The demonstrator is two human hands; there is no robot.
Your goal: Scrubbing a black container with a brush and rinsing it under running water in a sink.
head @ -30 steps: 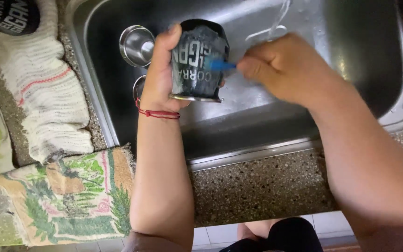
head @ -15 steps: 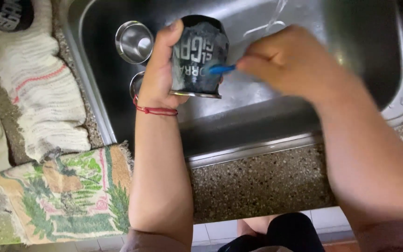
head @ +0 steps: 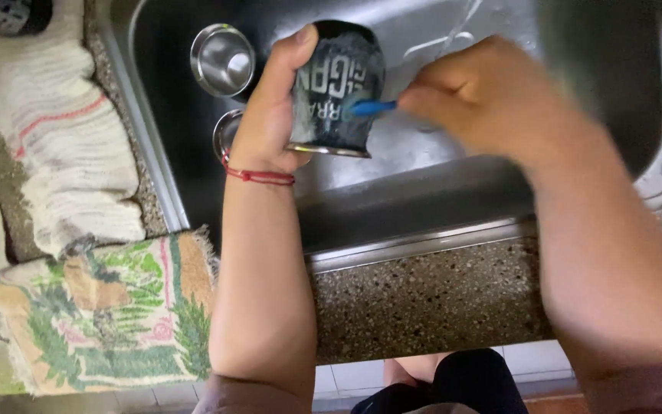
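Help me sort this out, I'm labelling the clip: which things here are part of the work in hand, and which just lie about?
In the work:
- dark cup, held over the sink by the left hand
- blue tool, gripped in the right hand, its tip on the cup

Lying about:
- two small steel bowls in the sink
- white towel
- patterned cloth on the counter

Just one view here, a head cam worn by the person, looking pretty much straight down from close range. The steel sink (head: 423, 192) fills the top of the frame, the speckled tabletop (head: 423, 299) edge runs across the middle, folded cloths sit at left, and a strip of floor shows at the bottom.
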